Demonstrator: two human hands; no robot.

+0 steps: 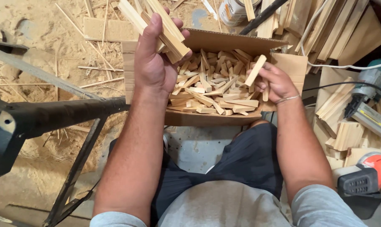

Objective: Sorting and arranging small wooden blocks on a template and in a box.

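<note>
A cardboard box (pixel 224 41) sits in front of my knees, filled with several small pale wooden wedges (pixel 211 90). My left hand (pixel 154 63) is raised over the box's left side and is closed around a bundle of longer wood strips (pixel 161 25) that fan upward. My right hand (pixel 274 82) is at the box's right edge, pinching a single wooden wedge (pixel 255 70) that points up and to the right. A thin bracelet circles my right wrist.
Sawdust and thin wood slivers (pixel 51 38) cover the floor at left. A dark metal frame (pixel 60 113) crosses the left foreground. Stacked wood offcuts (pixel 346 130), a nail gun (pixel 369 105), an orange power tool (pixel 371 174) and a white cable lie at right. A tin (pixel 232 10) stands behind the box.
</note>
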